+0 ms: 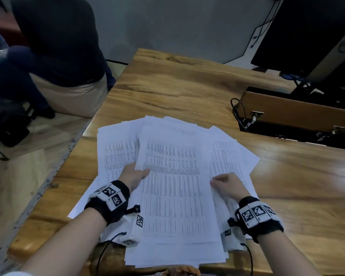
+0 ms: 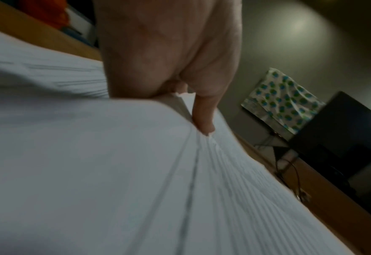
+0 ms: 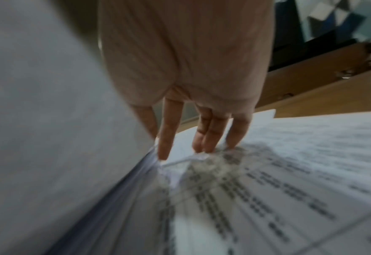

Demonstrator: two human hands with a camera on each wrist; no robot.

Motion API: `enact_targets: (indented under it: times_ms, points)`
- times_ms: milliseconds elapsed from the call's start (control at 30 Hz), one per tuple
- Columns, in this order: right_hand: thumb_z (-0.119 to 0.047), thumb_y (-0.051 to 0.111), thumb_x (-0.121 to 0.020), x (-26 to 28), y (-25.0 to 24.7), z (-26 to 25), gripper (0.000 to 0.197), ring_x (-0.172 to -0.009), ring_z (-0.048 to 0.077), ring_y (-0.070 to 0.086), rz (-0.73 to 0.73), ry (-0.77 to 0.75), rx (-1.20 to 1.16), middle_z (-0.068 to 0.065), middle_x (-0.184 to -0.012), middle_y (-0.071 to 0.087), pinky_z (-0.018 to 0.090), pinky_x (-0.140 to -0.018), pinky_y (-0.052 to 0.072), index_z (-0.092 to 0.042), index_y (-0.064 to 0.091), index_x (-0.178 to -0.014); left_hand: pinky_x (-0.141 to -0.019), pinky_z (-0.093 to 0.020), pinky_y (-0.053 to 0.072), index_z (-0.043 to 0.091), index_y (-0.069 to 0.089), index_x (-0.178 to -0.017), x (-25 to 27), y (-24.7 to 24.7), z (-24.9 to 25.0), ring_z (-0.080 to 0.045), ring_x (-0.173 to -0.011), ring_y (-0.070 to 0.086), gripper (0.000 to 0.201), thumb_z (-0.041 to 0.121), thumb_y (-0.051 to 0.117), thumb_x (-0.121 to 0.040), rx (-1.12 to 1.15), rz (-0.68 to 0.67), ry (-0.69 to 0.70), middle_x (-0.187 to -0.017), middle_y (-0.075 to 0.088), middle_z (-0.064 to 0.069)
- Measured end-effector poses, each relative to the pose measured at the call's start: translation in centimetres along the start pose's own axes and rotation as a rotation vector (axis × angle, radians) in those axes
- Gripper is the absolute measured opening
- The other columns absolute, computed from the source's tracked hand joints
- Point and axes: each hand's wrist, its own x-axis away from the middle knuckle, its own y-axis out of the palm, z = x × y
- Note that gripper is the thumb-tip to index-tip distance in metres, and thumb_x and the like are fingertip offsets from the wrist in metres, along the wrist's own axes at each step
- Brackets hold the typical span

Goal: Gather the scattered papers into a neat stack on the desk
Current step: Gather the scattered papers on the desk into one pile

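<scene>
The white printed paper sheets (image 1: 173, 186) lay fanned at the near edge of the brown wooden counter (image 1: 177, 86), the left grip (image 1: 135, 175) and right grip (image 1: 226, 185) each pinching a side of the middle bundle, which probably wanted gentle inward squeezing and tapping to square it.

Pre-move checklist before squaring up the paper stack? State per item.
1. Left hand grips centre bundle at its left edge, thumb on top: ok.
2. Right hand grip at the bundle's right edge: cannot tell; its fingers touch the sheets there.
3. All sheets gathered: not ok; left sheets and right sheets fan out under the bundle.
4. Bundle edges flush: not ok; near edges are staggered.
5. Cable tray apart from right sheets: ok.
</scene>
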Motion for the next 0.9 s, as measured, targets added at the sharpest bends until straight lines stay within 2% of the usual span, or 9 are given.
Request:
enact_targets:
  times_ms: [67,133,200,300,367,500,633,733,900]
  points:
    - [-0.036,0.061,-0.084,-0.9,-1.1,1.1,0.046,-0.117,0.034,0.052,0.164,0.113,0.084,0.016,-0.116,0.057,0.044,-0.100,0.041,-0.011,0.059,-0.123,-0.098,-0.043,0.045,-0.001,0.059,-0.116,-0.2,-0.8,-0.1,-0.033,-0.107,0.058,0.032,0.017,0.059,-0.089,-0.003,0.009,-0.039,-0.110,0.062,-0.015]
    - [-0.047,0.060,-0.080,-2.0,-2.0,3.0,0.065,-0.123,0.036,0.042,0.251,0.250,0.186,0.018,-0.132,0.046,0.050,-0.103,0.037,-0.009,0.046,-0.130,-0.107,-0.049,0.037,0.000,0.054,-0.126,-0.5,-1.4,-0.4,-0.036,-0.120,0.052,0.043,0.021,0.058,-0.089,0.016,0.004,-0.070,-0.123,0.060,-0.016]
    - [-0.054,0.064,-0.073,-2.8,-2.3,4.4,0.075,-0.118,0.037,0.043,0.260,0.320,0.231,0.019,-0.129,0.046,0.052,-0.100,0.039,-0.003,0.044,-0.125,-0.111,-0.047,0.032,0.001,0.048,-0.133,-0.8,-1.9,-0.5,-0.035,-0.129,0.045,0.048,0.021,0.058,-0.090,0.041,0.006,-0.088,-0.132,0.055,-0.015]
    - [-0.038,0.064,-0.083,-2.7,-2.2,3.5,0.064,-0.120,0.037,0.045,0.232,0.278,0.169,0.021,-0.129,0.047,0.042,-0.097,0.043,0.005,0.043,-0.126,-0.113,-0.049,0.029,0.002,0.045,-0.136,-0.7,-1.8,-0.3,-0.034,-0.132,0.043,0.052,0.020,0.059,-0.089,0.081,-0.004,-0.090,-0.138,0.053,-0.015]
    - [-0.024,0.058,-0.089,-2.4,-1.8,2.5,0.048,-0.115,0.036,0.053,0.146,0.225,0.142,0.020,-0.115,0.056,0.032,-0.084,0.041,0.008,0.045,-0.123,-0.115,-0.050,0.027,0.005,0.043,-0.138,-0.6,-1.2,-0.1,-0.032,-0.133,0.042,0.054,0.021,0.059,-0.089,0.114,-0.023,-0.082,-0.141,0.051,-0.012]
    - [-0.010,0.046,-0.090,-2.3,-0.9,1.0,0.013,-0.081,0.027,0.054,0.085,0.117,0.157,0.009,-0.071,0.051,0.028,-0.071,0.038,-0.001,0.054,-0.087,-0.115,-0.047,0.026,0.009,0.038,-0.142,-0.4,0.4,0.3,-0.027,-0.136,0.040,0.056,0.021,0.057,-0.090,0.196,-0.065,-0.028,-0.144,0.047,-0.005]
    - [-0.008,0.036,-0.095,-1.1,1.1,-1.0,0.023,-0.070,0.018,0.046,-0.017,0.007,0.097,0.002,-0.071,0.049,0.026,-0.066,0.034,-0.008,0.052,-0.078,-0.114,-0.046,0.029,0.020,0.025,-0.147,-0.1,1.7,0.7,-0.024,-0.136,0.039,0.073,0.025,0.063,-0.085,0.198,-0.094,0.055,-0.148,0.041,0.000]
    - [-0.004,0.032,-0.094,-0.3,1.7,-1.6,0.029,-0.059,0.015,0.041,-0.058,-0.027,0.032,0.001,-0.062,0.044,0.026,-0.053,0.028,-0.009,0.047,-0.069,-0.112,-0.051,0.033,0.023,0.010,-0.150,0.0,1.7,0.7,-0.030,-0.136,0.039,0.086,0.011,0.065,-0.084,0.190,-0.011,0.075,-0.150,0.036,-0.007]
    - [-0.013,0.044,-0.094,-0.7,-0.1,-1.0,0.026,-0.053,0.019,0.041,0.036,0.065,-0.308,0.008,-0.062,0.045,0.034,-0.061,0.036,-0.011,0.047,-0.068,-0.107,-0.049,0.039,0.009,0.043,-0.134,1.3,0.3,0.4,-0.031,-0.121,0.054,0.049,-0.001,0.056,-0.088,0.248,-0.095,0.100,-0.131,0.057,-0.012]
